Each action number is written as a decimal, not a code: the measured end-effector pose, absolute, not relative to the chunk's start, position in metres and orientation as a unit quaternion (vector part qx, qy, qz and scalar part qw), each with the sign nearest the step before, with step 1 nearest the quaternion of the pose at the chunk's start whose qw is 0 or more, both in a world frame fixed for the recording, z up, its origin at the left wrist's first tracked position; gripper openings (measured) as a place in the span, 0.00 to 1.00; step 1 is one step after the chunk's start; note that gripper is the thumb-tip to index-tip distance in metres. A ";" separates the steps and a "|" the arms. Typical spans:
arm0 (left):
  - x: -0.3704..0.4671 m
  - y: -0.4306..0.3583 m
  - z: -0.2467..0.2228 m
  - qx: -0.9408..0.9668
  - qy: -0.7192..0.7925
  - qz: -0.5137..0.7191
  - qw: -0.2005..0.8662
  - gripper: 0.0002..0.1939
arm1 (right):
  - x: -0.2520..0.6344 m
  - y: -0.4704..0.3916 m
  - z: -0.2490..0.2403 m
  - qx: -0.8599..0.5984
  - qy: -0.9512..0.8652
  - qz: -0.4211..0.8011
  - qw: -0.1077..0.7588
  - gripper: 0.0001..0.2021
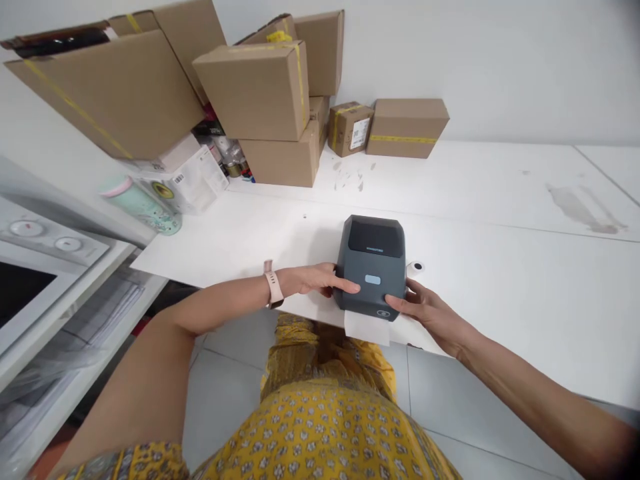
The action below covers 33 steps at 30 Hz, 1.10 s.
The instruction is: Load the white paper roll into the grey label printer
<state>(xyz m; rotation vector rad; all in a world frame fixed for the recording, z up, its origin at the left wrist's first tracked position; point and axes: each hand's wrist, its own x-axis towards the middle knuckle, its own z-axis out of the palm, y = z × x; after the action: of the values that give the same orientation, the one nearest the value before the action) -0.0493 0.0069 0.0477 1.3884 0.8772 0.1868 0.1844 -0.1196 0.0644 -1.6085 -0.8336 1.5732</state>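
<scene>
A dark grey label printer point(370, 267) stands at the front edge of the white table, its lid closed and a light blue button on top. From its front a white strip of paper point(367, 328) hangs over the table edge. My left hand point(325, 279) grips the printer's left side, thumb lying on the top near the button. On the right side, my right hand point(419, 303) holds the front corner with its thumb on top; its other fingers are partly hidden behind the casing. Just behind that hand lies a small white paper roll point(417, 267).
Cardboard boxes point(257, 93) are stacked at the back left, with two smaller ones beside them point(407, 127) against the wall. A mint green tumbler point(145, 205) leans at the left table edge. Left of the table, a white microwave point(30, 273) sits on a shelf.
</scene>
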 end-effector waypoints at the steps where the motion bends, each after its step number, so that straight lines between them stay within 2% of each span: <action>1: -0.049 0.006 0.047 0.609 0.389 0.073 0.687 0.28 | 0.183 -0.120 0.064 -0.625 -0.324 0.604 0.373 0.40; 6: -0.051 0.003 0.047 0.606 0.400 0.047 0.686 0.30 | 0.182 -0.126 0.051 -0.623 -0.344 0.566 0.417 0.40; 9: -0.052 -0.013 0.046 0.604 0.410 0.084 0.678 0.32 | 0.174 -0.132 0.036 -0.627 -0.382 0.512 0.447 0.40; 11: -0.053 -0.040 0.039 0.584 0.420 0.168 0.674 0.37 | 0.159 -0.137 0.025 -0.643 -0.431 0.369 0.514 0.39; 13: -0.056 -0.075 0.028 0.558 0.413 0.265 0.669 0.42 | 0.139 -0.141 0.014 -0.645 -0.495 0.176 0.555 0.35; 16: -0.062 -0.120 0.009 0.530 0.445 0.325 0.644 0.38 | 0.119 -0.144 0.006 -0.610 -0.601 0.017 0.516 0.27; 19: -0.062 -0.137 0.001 0.475 0.465 0.258 0.701 0.27 | 0.122 -0.143 0.005 -0.593 -0.647 0.017 0.479 0.25; 23: -0.046 -0.126 -0.002 0.445 0.426 0.169 0.770 0.30 | 0.139 -0.143 0.008 -0.588 -0.649 0.071 0.477 0.24; 29: -0.020 -0.126 0.000 0.445 0.414 0.229 0.761 0.32 | 0.137 -0.143 0.006 -0.591 -0.630 0.084 0.497 0.22; 33: -0.019 -0.133 0.003 0.430 0.428 0.227 0.761 0.32 | 0.135 -0.140 0.004 -0.574 -0.641 0.058 0.507 0.20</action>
<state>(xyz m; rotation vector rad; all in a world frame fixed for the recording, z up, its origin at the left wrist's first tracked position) -0.0195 -0.1328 0.0032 0.9365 0.9318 0.4947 0.1353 -0.1398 0.0037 -1.3832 -1.5452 0.1410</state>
